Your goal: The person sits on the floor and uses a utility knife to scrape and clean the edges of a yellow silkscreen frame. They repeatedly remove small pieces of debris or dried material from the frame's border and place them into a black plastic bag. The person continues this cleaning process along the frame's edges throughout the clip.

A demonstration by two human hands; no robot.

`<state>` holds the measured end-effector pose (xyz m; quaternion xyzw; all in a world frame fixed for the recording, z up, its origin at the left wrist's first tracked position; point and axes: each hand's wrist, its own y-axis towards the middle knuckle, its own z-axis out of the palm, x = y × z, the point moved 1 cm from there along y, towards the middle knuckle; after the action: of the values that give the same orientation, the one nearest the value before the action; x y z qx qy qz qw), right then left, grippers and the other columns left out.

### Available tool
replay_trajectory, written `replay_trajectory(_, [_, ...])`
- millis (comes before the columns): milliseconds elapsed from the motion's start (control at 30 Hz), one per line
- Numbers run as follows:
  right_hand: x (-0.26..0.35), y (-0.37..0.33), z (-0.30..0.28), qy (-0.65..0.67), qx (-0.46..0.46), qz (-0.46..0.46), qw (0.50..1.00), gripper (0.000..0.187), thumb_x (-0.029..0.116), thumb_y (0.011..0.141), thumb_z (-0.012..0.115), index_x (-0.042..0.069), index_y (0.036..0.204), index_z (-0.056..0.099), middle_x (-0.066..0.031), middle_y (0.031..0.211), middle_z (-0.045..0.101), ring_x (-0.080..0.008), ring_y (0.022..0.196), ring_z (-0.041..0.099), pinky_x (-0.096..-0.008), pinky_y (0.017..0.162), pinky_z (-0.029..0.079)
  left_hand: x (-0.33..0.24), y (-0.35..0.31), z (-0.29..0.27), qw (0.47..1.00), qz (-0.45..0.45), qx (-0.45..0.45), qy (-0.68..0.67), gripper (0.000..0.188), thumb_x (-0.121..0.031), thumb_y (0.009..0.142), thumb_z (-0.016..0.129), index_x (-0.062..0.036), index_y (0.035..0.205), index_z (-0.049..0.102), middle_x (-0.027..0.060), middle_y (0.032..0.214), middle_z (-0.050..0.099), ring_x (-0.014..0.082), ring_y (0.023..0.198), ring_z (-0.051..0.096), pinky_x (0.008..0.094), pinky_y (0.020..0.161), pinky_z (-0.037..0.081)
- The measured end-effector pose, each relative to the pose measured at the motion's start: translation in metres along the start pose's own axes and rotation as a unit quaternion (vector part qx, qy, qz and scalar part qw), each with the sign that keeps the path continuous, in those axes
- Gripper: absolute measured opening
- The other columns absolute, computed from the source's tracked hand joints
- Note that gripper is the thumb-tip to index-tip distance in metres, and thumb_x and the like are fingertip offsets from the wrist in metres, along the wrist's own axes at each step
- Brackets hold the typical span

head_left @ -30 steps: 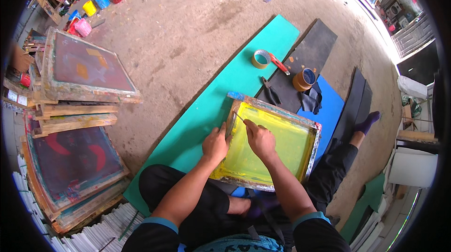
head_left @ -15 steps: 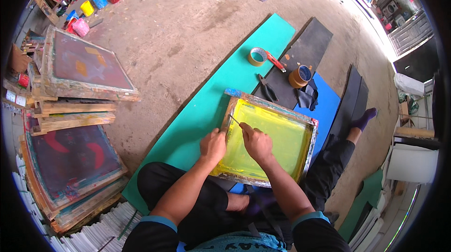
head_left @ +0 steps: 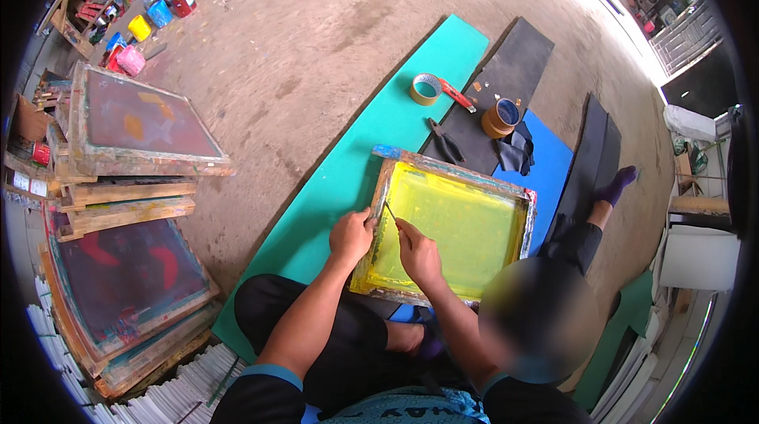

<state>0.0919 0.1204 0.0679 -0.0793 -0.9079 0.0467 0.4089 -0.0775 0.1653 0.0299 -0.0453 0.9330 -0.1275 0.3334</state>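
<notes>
A screen-printing frame [head_left: 474, 172] with a wooden surround and yellow-stained mesh [head_left: 451, 242] lies tilted in front of my crossed leg. My left hand [head_left: 351, 236] is closed around its left wooden side, thumb on top. In my right hand [head_left: 419, 254] is a thin, dark, pointed tool [head_left: 390, 211], its exact kind too small to tell. Its tip rests at the inner edge of the frame's left side, where mesh meets wood. Beyond the frame lie pliers [head_left: 447, 141], a red utility knife [head_left: 457, 96], a tape roll [head_left: 426, 88] and stacked brown tape rolls [head_left: 500, 119].
Under these lie a green board [head_left: 316, 187], a dark board [head_left: 514, 60] and a blue board [head_left: 545, 139]. Stacked printing frames [head_left: 150, 164] stand at left. Paint buckets [head_left: 160, 14] sit at far left. A blurred dark patch [head_left: 539, 319] covers part of my right arm.
The tool's tip has moved slightly down along the frame's left side, and my right hand has shifted down with it. My left hand has slid a little left. A blurred patch appears at lower right.
</notes>
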Motion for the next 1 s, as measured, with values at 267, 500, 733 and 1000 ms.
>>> replay_trajectory(267, [0.000, 0.012, -0.004, -0.003, 0.034, 0.013, 0.999, 0.027, 0.013, 0.100, 0.063, 0.006, 0.124, 0.072, -0.0203, 0.110, 0.075, -0.0388, 0.098, 0.074, -0.0426, 0.084, 0.059, 0.006, 0.002, 0.003, 0.999, 0.033, -0.004, 0.035, 0.037, -0.029, 0.095, 0.070, -0.0087, 0.126, 0.073, 0.0198, 0.109, 0.072, 0.0392, 0.101, 0.070, 0.0510, 0.085, 0.056])
replay_trajectory(500, [-0.002, 0.010, 0.012, 0.016, 0.012, 0.025, 0.999, 0.030, 0.015, 0.103, 0.060, 0.003, 0.128, 0.070, -0.0210, 0.112, 0.075, -0.0357, 0.102, 0.074, -0.0404, 0.087, 0.059, 0.004, 0.001, -0.001, 0.998, 0.053, -0.020, 0.028, 0.035, -0.028, 0.095, 0.070, -0.0061, 0.122, 0.075, 0.0195, 0.101, 0.072, 0.0394, 0.095, 0.070, 0.0507, 0.083, 0.056])
replay_trajectory(733, [-0.013, 0.010, 0.032, 0.052, -0.061, -0.024, 0.996, 0.030, 0.014, 0.103, 0.059, 0.006, 0.130, 0.069, -0.0256, 0.105, 0.073, -0.0410, 0.091, 0.073, -0.0474, 0.077, 0.058, 0.001, 0.003, -0.001, 0.997, 0.063, -0.018, 0.036, 0.035, -0.026, 0.094, 0.071, -0.0049, 0.121, 0.075, 0.0219, 0.106, 0.073, 0.0403, 0.098, 0.070, 0.0509, 0.084, 0.056])
replay_trajectory(1000, [0.006, -0.013, 0.025, -0.047, -0.024, -0.014, 0.999, 0.031, 0.013, 0.102, 0.059, 0.006, 0.131, 0.068, -0.0280, 0.097, 0.072, -0.0451, 0.083, 0.071, -0.0518, 0.073, 0.057, 0.004, 0.005, -0.001, 0.999, 0.024, -0.006, -0.021, 0.036, -0.026, 0.091, 0.076, -0.0054, 0.120, 0.075, 0.0256, 0.109, 0.072, 0.0436, 0.100, 0.069, 0.0493, 0.085, 0.056])
